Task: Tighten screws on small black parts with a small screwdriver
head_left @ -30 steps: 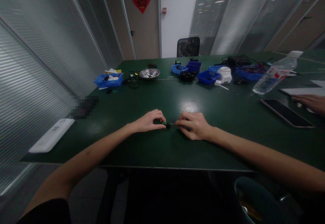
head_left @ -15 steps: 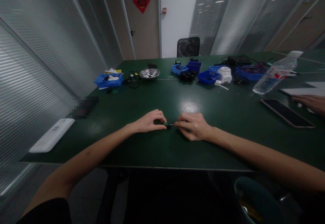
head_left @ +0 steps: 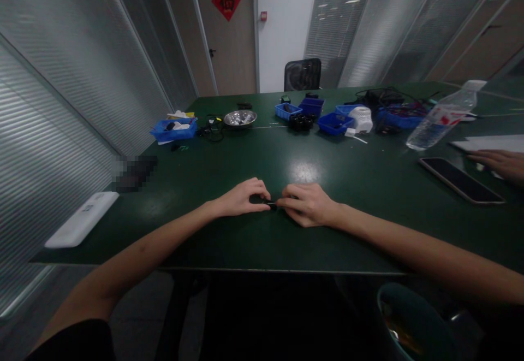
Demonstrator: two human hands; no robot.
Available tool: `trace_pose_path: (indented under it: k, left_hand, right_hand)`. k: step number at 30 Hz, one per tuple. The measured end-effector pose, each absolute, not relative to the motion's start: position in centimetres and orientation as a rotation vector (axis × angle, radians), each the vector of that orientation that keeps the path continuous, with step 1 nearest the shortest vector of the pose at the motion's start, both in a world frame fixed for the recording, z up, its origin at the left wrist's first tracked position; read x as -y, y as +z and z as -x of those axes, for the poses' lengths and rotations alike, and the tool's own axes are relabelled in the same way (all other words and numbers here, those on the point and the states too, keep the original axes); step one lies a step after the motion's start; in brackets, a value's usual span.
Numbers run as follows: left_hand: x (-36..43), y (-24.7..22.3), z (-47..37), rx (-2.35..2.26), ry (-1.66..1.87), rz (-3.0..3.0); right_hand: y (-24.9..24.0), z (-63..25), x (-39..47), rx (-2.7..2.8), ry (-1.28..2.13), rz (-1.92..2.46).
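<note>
My left hand [head_left: 244, 197] rests near the front of the green table, thumb and index finger pinching a small dark part [head_left: 271, 205]. That part showed some green half a second ago; its exact kind is too small to make out. Facing it from the right, my right hand [head_left: 309, 203] is closed, its fingertips gripping a thin, shiny metal rod. The rod's tip reaches the small part between my two hands. My right fingers hide the rest of the rod.
Along the back stand blue trays [head_left: 335, 124], a metal bowl [head_left: 240, 122] and cables [head_left: 212, 130]. A bottle [head_left: 444, 118], a phone [head_left: 460, 181] and another person's hand [head_left: 499, 161] are at right. A white box [head_left: 82, 222] lies left; a bin [head_left: 382, 301] stands below the table edge.
My right hand has come slightly closer to my left, so the gap between the fingertips is narrower. The small part has turned a little and its green side barely shows.
</note>
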State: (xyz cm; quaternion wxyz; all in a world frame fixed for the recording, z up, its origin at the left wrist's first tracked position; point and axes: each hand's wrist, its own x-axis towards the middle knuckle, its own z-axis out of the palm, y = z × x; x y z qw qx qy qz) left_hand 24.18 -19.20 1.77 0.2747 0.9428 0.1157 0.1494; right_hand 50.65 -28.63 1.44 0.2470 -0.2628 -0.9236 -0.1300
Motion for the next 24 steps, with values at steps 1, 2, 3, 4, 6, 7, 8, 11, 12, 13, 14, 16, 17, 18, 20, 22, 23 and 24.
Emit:
trace_pose_path:
  k: [1,2,3,4,6,7,8,11,12,13,14,16,17,18,20,22,23,24]
  left_hand:
    - [19.2,1.8,-24.2,-0.314,0.396,-2.535]
    - [19.3,1.8,-24.2,-0.315,0.392,-2.536]
    - [19.3,1.8,-24.3,-0.314,0.39,-2.536]
    - [19.4,1.8,-24.3,-0.311,0.388,-2.535]
    - [19.3,1.9,-24.3,-0.301,0.38,-2.526]
    - [19.3,2.0,-24.2,-0.295,0.372,-2.516]
    - [19.2,2.1,-24.1,-0.287,0.361,-2.503]
    - [18.9,2.7,-23.5,-0.257,0.304,-2.455]
    - [18.9,2.9,-23.3,-0.242,0.285,-2.44]
    - [18.8,3.1,-23.0,-0.23,0.267,-2.426]
    - [18.8,3.3,-22.8,-0.22,0.251,-2.415]
    - [18.8,3.7,-22.6,-0.206,0.233,-2.395]
    - [18.8,3.8,-22.5,-0.204,0.233,-2.387]
    - [18.7,3.8,-22.4,-0.205,0.239,-2.38]
    - [18.3,3.8,-22.2,-0.219,0.269,-2.376]
    - [17.6,3.7,-21.8,-0.257,0.309,-2.383]
    - [17.1,3.5,-21.5,-0.283,0.327,-2.392]
    - [16.5,3.3,-21.2,-0.313,0.342,-2.408]
  right_hand:
    - [1.5,-50.6,28.6,2.52,-0.349,0.722]
    - [1.5,-50.5,28.6,2.52,-0.345,0.73]
    - [1.5,-50.5,28.6,2.514,-0.341,0.742]
    - [1.5,-50.5,28.6,2.505,-0.335,0.758]
    - [1.4,-50.7,28.5,2.474,-0.299,0.807]
    - [1.3,-50.8,28.4,2.451,-0.276,0.838]
    - [1.2,-50.9,28.4,2.428,-0.247,0.869]
    - [1.0,-51.3,28.2,2.349,-0.193,0.934]
    - [1.0,-51.4,28.2,2.327,-0.18,0.947]
    - [1.0,-51.5,28.1,2.31,-0.166,0.958]
    - [1.0,-51.6,28.1,2.293,-0.152,0.965]
    - [0.9,-51.7,28.0,2.272,-0.128,0.974]
    - [0.9,-51.7,27.9,2.267,-0.118,0.978]
    - [0.9,-51.8,27.9,2.264,-0.111,0.981]
    - [0.8,-51.8,27.9,2.261,-0.105,0.985]
    - [0.8,-51.9,27.9,2.262,-0.102,0.988]
    - [0.8,-51.9,27.9,2.263,-0.1,0.988]
    - [0.8,-52.0,27.9,2.263,-0.097,0.989]
